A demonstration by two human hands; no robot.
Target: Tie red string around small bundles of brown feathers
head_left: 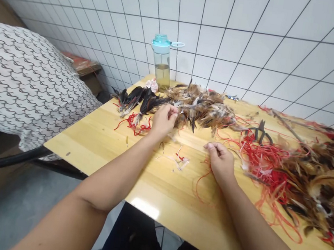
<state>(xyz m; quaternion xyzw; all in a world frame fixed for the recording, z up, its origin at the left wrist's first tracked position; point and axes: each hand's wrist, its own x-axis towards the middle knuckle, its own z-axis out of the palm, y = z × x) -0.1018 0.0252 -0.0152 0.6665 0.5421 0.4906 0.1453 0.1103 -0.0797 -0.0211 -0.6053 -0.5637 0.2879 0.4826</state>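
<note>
My left hand (164, 121) is at the near edge of a heap of brown and white feathers (200, 107), its thumb and fingers pinched together. What it pinches is too small to make out. Farther right, my right hand (221, 161) is closed above the wooden table (175, 196), thumb against the index finger. A thin red string (198, 185) trails from beside its fingers in a loop. Between my hands, a short red scrap (179, 157) lies with clear plastic bits. Bundles of black feathers (141, 98) and red cords (134, 124) lie left of my left hand.
A bottle with a turquoise lid (160, 58) stands by the tiled wall (243, 44). Black-handled cutters (260, 134) lie beside tangled red string (261, 159). A large brown feather pile (330, 181) covers the right side. Patterned cloth (35, 86) hangs at left.
</note>
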